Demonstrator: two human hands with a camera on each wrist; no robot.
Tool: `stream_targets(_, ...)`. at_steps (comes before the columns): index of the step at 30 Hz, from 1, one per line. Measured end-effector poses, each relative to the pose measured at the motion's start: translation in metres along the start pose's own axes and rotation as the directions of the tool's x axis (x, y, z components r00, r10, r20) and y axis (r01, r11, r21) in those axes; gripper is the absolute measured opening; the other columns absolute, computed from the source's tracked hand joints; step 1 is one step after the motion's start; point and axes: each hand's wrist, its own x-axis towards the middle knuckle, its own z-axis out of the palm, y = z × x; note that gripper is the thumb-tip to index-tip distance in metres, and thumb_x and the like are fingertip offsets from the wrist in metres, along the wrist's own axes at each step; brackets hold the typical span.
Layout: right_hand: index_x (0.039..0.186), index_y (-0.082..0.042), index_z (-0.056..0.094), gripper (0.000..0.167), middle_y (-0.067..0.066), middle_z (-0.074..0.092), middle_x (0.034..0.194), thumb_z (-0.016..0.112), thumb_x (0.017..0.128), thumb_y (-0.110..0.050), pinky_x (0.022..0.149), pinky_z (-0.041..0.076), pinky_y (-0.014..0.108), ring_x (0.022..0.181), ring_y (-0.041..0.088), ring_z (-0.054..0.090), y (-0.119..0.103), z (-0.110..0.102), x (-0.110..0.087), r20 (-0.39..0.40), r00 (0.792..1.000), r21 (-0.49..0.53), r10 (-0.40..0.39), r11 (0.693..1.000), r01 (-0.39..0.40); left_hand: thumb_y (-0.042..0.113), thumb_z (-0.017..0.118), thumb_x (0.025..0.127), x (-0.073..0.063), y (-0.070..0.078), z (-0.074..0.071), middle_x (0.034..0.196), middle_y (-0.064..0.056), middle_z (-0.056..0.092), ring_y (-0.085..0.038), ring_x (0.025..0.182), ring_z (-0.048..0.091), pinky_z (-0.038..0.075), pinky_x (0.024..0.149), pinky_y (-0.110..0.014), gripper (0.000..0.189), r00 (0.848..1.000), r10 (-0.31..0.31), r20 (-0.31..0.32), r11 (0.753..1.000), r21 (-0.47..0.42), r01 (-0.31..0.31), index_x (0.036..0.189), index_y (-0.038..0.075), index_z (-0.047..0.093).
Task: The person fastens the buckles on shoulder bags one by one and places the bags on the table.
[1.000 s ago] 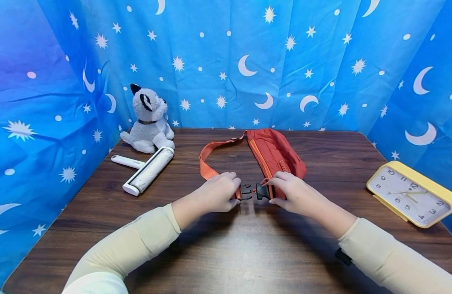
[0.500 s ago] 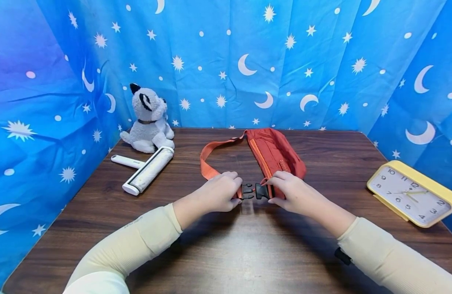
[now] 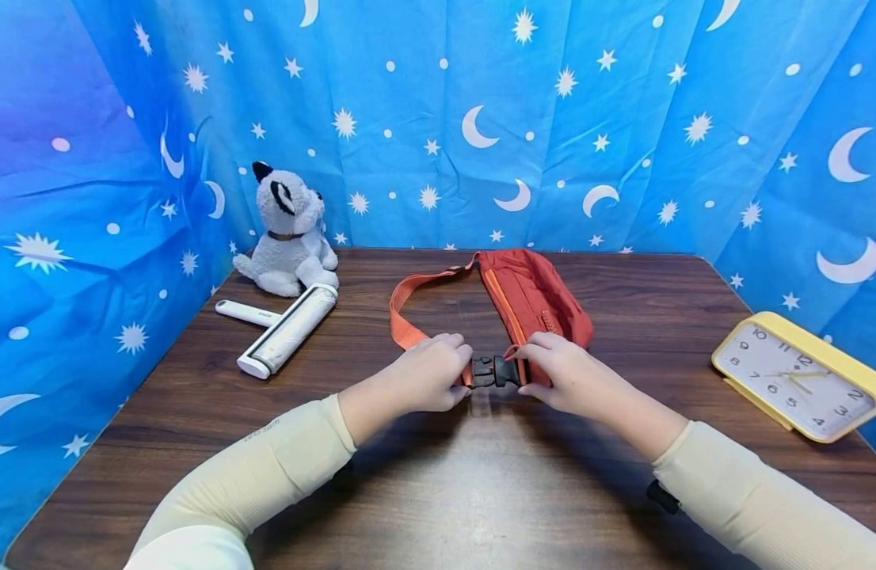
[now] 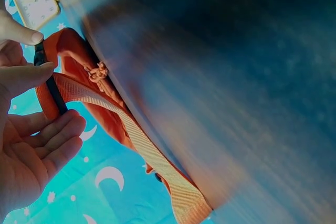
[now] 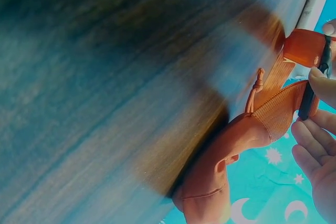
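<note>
A red waist bag (image 3: 539, 294) lies on the table, its orange strap (image 3: 404, 310) looping round to the left. My left hand (image 3: 429, 374) pinches the black prong half of the side-release buckle (image 3: 483, 371) between thumb and fingers. Facing it, my right hand (image 3: 573, 374) holds the black socket half (image 3: 507, 370) by its end. The prong tips meet the mouth of the socket; how deep they sit I cannot tell. In the left wrist view, webbing (image 4: 142, 135) runs from the buckle (image 4: 55, 96). A knotted cord (image 5: 257, 85) hangs beside the bag in the right wrist view.
On the left lies a white lint roller (image 3: 288, 331), in front of a grey plush dog (image 3: 288, 237). A yellow clock (image 3: 797, 378) stands at the right. Behind the brown table (image 3: 474, 491) hangs a blue curtain (image 3: 409, 95) with moons and stars.
The two buckle halves have come together: the gap between prongs and socket has closed. My left hand has shifted slightly right, my right hand slightly left. The bag stays in place.
</note>
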Motion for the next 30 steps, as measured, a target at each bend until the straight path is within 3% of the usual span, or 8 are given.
stream_targets(30,0.097,-0.002,0.063,0.040,0.005,0.056,0.089,0.086,0.066,-0.014,0.067,0.047,0.032,0.077,0.013,0.051,-0.0018,0.0021,0.0019,-0.016,1.000,0.017,-0.027,0.999,0.028,0.022,0.073,0.075,0.0018,0.0030,-0.0028,0.075,0.000,0.047,-0.017,0.069,0.049,0.043,0.062,-0.029,0.024,1.000,0.021,-0.012,1.000,0.002,-0.021,0.078,0.009,0.054)
